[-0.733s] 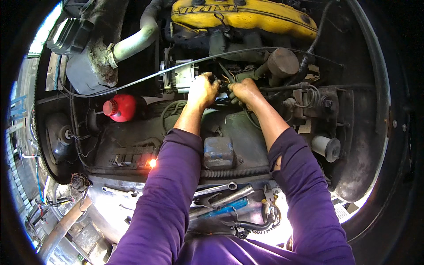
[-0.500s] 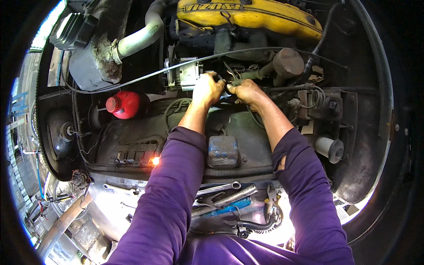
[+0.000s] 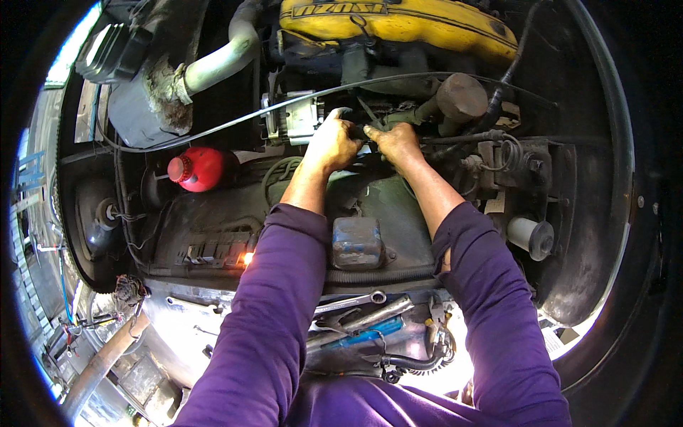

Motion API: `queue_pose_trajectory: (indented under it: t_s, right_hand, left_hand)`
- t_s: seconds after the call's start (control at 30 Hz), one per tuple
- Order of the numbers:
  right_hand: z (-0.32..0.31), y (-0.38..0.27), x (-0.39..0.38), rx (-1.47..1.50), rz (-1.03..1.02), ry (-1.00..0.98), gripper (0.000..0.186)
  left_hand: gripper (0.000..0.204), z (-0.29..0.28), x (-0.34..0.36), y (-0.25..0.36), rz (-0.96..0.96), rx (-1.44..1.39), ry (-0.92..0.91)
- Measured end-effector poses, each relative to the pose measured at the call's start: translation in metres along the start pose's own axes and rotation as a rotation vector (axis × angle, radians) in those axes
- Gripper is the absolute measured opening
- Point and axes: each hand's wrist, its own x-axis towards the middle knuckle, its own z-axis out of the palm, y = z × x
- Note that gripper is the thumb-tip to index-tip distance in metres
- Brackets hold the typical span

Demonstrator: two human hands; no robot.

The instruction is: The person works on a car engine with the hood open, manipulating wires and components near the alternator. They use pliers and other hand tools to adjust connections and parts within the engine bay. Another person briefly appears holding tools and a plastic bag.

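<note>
Both my hands work deep in an engine bay, just in front of the engine with the yellow cover (image 3: 405,27). My left hand (image 3: 333,144) is beside a silver finned part that looks like an alternator (image 3: 297,117), its fingers curled. My right hand (image 3: 397,146) is a short way to its right, thumb and fingers drawn together toward the left hand. Whatever lies between the fingertips is too small and dark to make out. Behind the right hand stands a brown round-capped pipe (image 3: 461,98). A thin grey cable (image 3: 235,121) arcs beyond both hands.
A red bottle (image 3: 203,169) stands at the left, below a large grey housing (image 3: 149,117). A worn blue box (image 3: 358,243) sits between my forearms. Nearer lie a combination wrench (image 3: 352,302), a blue-handled tool (image 3: 370,331) and pliers (image 3: 437,313). A small lamp (image 3: 247,259) glows by my left sleeve.
The two hands have shifted slightly and my right fingers have turned a little. Pale wire ends that showed between the hands are now mostly hidden. The whole view has moved slightly.
</note>
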Motion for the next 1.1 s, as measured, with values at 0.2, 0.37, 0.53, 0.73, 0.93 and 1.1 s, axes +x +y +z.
queue_pose_trajectory:
  t_s: [0.2,0.37,0.53,0.73,0.93,1.1]
  right_hand:
    - [-0.003,-0.005,-0.004,0.216,0.15,-0.147,0.034]
    - [-0.013,-0.016,-0.017,0.088,0.045,-0.292,0.019]
    - [-0.032,-0.017,-0.008,0.491,0.175,-0.446,0.022]
    - [-0.002,-0.004,-0.004,0.406,0.008,-0.172,0.028]
    - [-0.007,-0.007,-0.002,0.043,0.173,-0.102,0.039]
    - [-0.01,-0.017,-0.01,0.256,0.179,-0.167,0.024]
  left_hand:
    - [0.051,0.004,0.002,0.006,-0.148,-0.041,0.093]
    - [0.05,0.011,0.003,0.002,-0.191,-0.003,0.153]
    - [0.044,0.007,0.006,-0.001,-0.213,-0.098,0.098]
    - [0.035,0.004,0.001,0.001,-0.118,0.068,0.03]
    - [0.037,0.0,0.0,0.008,-0.065,0.035,0.012]
    - [0.044,0.004,0.001,0.007,-0.156,-0.013,0.102]
